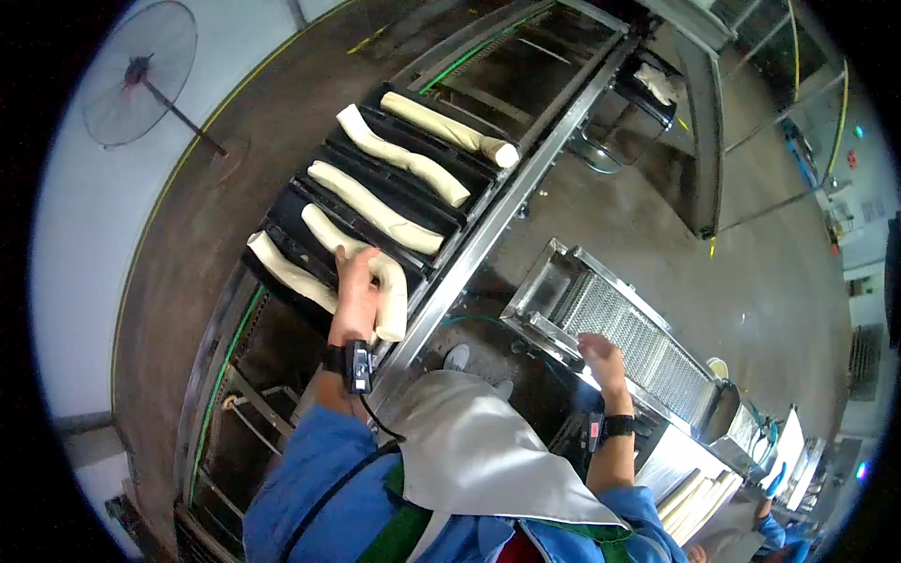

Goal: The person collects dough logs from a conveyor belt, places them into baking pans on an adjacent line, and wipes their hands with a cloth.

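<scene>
My left hand (357, 286) is closed around a bent, cream-coloured dough roll (392, 298), whose near end curves down past my wrist. The roll lies in a black tray on the conveyor. Just left of it is another dough roll (286, 272), partly hidden by my hand and forearm. Further along, similar rolls rest one per tray, among them a wavy dough roll (402, 159). My right hand (603, 361) is curled with fingers together over the near edge of a metal mesh belt (624, 328). Nothing shows in its fingers.
The conveyor's steel rail (535, 169) runs diagonally in front of me. More pale rolls (694, 502) lie on a surface at lower right, near another person's blue-gloved hand (776, 480). A large fan (139, 70) stands by the wall, and a black bin (648, 89) sits beyond the rail.
</scene>
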Demonstrator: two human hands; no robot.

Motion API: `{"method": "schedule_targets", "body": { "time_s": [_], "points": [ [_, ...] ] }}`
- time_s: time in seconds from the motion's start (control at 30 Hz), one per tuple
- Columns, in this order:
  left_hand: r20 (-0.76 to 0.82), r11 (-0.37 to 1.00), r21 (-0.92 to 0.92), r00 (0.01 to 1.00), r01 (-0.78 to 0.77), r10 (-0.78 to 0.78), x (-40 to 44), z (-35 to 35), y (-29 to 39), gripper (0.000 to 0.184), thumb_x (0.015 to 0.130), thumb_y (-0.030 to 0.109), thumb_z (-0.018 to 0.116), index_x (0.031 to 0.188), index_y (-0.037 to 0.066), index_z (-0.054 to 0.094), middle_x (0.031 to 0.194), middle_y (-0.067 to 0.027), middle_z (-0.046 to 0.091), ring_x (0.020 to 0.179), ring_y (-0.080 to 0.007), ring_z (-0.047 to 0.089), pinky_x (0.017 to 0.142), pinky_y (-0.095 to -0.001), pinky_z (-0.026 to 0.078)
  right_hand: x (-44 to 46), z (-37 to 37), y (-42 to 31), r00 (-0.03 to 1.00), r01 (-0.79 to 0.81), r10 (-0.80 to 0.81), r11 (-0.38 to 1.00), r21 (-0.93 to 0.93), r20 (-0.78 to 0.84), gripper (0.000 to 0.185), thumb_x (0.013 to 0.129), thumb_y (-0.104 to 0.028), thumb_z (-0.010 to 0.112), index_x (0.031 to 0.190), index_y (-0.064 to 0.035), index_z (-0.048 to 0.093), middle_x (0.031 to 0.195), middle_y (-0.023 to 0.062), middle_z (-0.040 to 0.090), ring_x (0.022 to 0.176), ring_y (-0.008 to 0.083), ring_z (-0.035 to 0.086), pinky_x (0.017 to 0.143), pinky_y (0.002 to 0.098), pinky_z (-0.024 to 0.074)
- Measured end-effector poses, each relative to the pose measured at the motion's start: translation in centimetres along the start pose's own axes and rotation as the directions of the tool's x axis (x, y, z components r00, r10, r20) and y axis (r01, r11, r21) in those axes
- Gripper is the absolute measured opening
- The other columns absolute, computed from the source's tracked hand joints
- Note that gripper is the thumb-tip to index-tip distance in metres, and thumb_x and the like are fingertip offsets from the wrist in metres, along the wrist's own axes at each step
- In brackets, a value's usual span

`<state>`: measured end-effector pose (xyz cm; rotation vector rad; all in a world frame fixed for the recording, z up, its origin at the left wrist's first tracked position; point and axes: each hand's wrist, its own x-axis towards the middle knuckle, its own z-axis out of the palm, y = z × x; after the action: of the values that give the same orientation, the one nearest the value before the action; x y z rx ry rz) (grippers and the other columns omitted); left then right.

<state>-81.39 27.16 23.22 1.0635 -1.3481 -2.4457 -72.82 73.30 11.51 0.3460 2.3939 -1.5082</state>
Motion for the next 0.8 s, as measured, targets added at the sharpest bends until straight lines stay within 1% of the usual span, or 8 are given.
{"method": "schedule_targets", "body": {
  "time_s": [0.27, 0.37, 0.47, 0.57, 0.63, 0.7, 0.77, 0.8],
  "points": [
    [-0.198, 0.871, 0.311, 0.87, -0.381, 0.451, 5.0, -4.9, 5.1, 0.067, 0.078, 0.004, 0.058, 0.139, -0.005, 0.029, 0.139, -0.0181, 0.037, 0.124, -0.0239, 0.039, 0.103, -0.0298, 0.027, 3.0, -2.4, 1.6, 0.997, 0.076, -0.076, 0.997, -0.025, 0.019, 0.026, 0.082, -0.01, 0.06, 0.107, -0.0017, 0.063, 0.089, 0.0066, 0.066, 0.075, 0.013, 0.06, 0.066, 0.0264, 0.0471],
    [-0.228, 0.677, 0.508, 0.674, -0.533, 0.702, 7.4, -12.1, 4.2, 0.059, 0.083, 0.004, 0.055, 0.137, -0.002, 0.035, 0.123, -0.0148, 0.053, 0.104, -0.0203, 0.054, 0.086, -0.0283, 0.043, 4.6, -4.2, 3.2, 0.996, 0.043, -0.041, 0.999, -0.026, 0.077, 0.029, 0.085, -0.012, 0.058, 0.112, -0.0008, 0.061, 0.095, 0.0085, 0.065, 0.089, 0.0147, 0.059, 0.081, 0.0281, 0.0459],
    [-0.44, 0.791, 0.605, 0.788, -0.095, 0.431, 7.4, -18.4, 3.9, 0.047, 0.081, 0.008, 0.058, 0.125, -0.001, 0.046, 0.085, -0.0088, 0.059, 0.071, -0.0215, 0.056, 0.064, -0.0337, 0.047, 6.2, -4.6, 1.0, 0.993, 0.081, -0.083, 0.996, 0.029, 0.08, 0.024, 0.082, -0.009, 0.061, 0.105, -0.0011, 0.064, 0.089, 0.0068, 0.066, 0.083, 0.0138, 0.06, 0.075, 0.027, 0.0468],
    [-0.138, 0.325, 0.945, 0.848, -0.042, 0.511, 6.1, -22.2, 4.4, 0.043, 0.077, 0.012, 0.064, 0.117, 0.0, 0.051, 0.074, -0.0089, 0.055, 0.063, -0.0248, 0.053, 0.06, -0.0368, 0.047, 8.7, -4.9, 1.4, 0.988, 0.116, -0.116, 0.993, 0.003, 0.101, 0.024, 0.082, -0.008, 0.061, 0.105, -0.0012, 0.064, 0.091, 0.0068, 0.066, 0.084, 0.0134, 0.06, 0.076, 0.0273, 0.0468],
    [-0.526, 0.92, 0.386, 0.835, 0.067, 0.159, 4.5, -20.0, 4.3, 0.044, 0.077, 0.016, 0.065, 0.116, 0.001, 0.052, 0.08, -0.0118, 0.058, 0.068, -0.0277, 0.054, 0.065, -0.0385, 0.047, 10.1, -4.7, 1.3, 0.983, 0.127, -0.127, 0.992, 0.007, 0.131, 0.023, 0.083, -0.008, 0.06, 0.105, -0.0005, 0.063, 0.092, 0.0076, 0.066, 0.086, 0.0135, 0.059, 0.077, 0.0276, 0.0467],
    [-0.326, 0.374, 0.927, 0.545, 0.025, 0.772, 2.7, -16.9, 3.9, 0.05, 0.074, 0.017, 0.07, 0.117, 0.002, 0.051, 0.095, -0.0151, 0.056, 0.092, -0.0305, 0.053, 0.079, -0.0396, 0.045, 11.2, -4.5, 0.7, 0.983, 0.101, -0.111, 0.992, 0.075, 0.149, 0.025, 0.084, -0.01, 0.06, 0.106, 0.0004, 0.063, 0.094, 0.0085, 0.066, 0.088, 0.014, 0.06, 0.077, 0.0276, 0.0468],
    [0.026, 0.087, 0.946, 0.342, -0.311, 0.939, 1.3, -10.1, 4.4, 0.051, 0.073, 0.005, 0.069, 0.12, 0.003, 0.05, 0.108, -0.014, 0.053, 0.103, -0.0293, 0.049, 0.088, -0.0387, 0.042, 11.6, -3.9, -0.7, 0.981, 0.104, -0.108, 0.994, 0.036, 0.163, 0.026, 0.084, -0.01, 0.06, 0.107, 0.0008, 0.062, 0.095, 0.0085, 0.066, 0.088, 0.0143, 0.06, 0.077, 0.0276, 0.0469],
    [-0.094, 0.407, 0.66, 0.469, -0.631, 0.878, 2.1, -6.5, 4.1, 0.05, 0.075, -0.002, 0.064, 0.123, 0.003, 0.049, 0.112, -0.0109, 0.053, 0.105, -0.0233, 0.051, 0.089, -0.0346, 0.043, 11.7, -3.7, -1.2, 0.978, 0.109, -0.107, 0.994, -0.003, 0.177, 0.027, 0.084, -0.011, 0.06, 0.108, 0.0011, 0.062, 0.095, 0.0086, 0.066, 0.088, 0.0145, 0.06, 0.077, 0.0276, 0.0471]
  ]
}}
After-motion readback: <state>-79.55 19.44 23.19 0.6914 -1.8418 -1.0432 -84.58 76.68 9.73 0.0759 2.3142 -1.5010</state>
